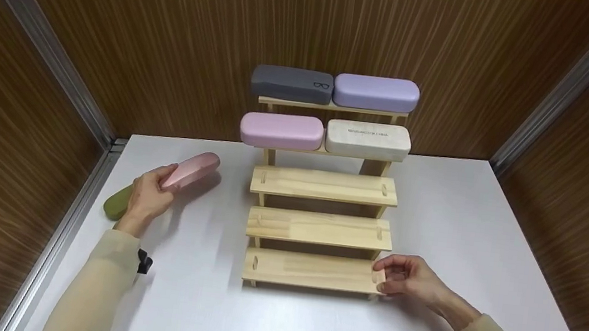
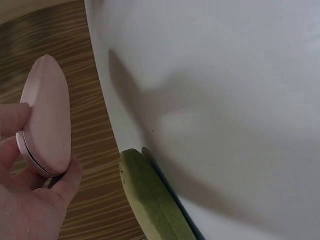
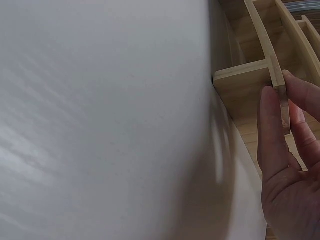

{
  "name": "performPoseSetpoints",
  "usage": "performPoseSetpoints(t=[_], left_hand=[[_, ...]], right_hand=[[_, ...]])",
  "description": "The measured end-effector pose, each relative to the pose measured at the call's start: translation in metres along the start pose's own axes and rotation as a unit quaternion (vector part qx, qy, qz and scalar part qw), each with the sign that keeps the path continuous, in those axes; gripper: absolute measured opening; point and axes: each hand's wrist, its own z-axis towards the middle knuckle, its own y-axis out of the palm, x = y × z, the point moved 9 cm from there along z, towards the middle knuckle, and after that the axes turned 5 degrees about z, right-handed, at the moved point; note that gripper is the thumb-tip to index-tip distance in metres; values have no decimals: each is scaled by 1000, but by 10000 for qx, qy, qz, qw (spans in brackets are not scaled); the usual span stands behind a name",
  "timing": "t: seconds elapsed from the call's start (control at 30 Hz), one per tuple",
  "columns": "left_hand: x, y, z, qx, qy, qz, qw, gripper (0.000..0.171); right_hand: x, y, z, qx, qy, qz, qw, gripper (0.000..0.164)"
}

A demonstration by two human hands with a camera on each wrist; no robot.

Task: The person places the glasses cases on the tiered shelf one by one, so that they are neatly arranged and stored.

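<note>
My left hand grips a pink glasses case by one end, lifted off the white table at left. The left wrist view shows the fingers and thumb around this case, with its lid seam visible. Below it a green glasses case lies on the table, partly hidden by the hand and seen more fully as a green case in the left wrist view. With thumb and fingers, my right hand pinches the right end of the lowest shelf of a stepped wooden rack.
On the rack's top tier sit a dark grey case and a lavender case. One tier down are a lighter pink case and a cream case. Wood-grain panels enclose the white table at the back and sides.
</note>
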Motion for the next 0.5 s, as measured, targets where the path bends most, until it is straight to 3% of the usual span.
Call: performPoseSetpoints(t=[0.5], left_hand=[[17, -26, -16, 47, 483, -119, 9987, 55]], right_hand=[[0, 0, 0, -11, 18, -4, 10000, 53]])
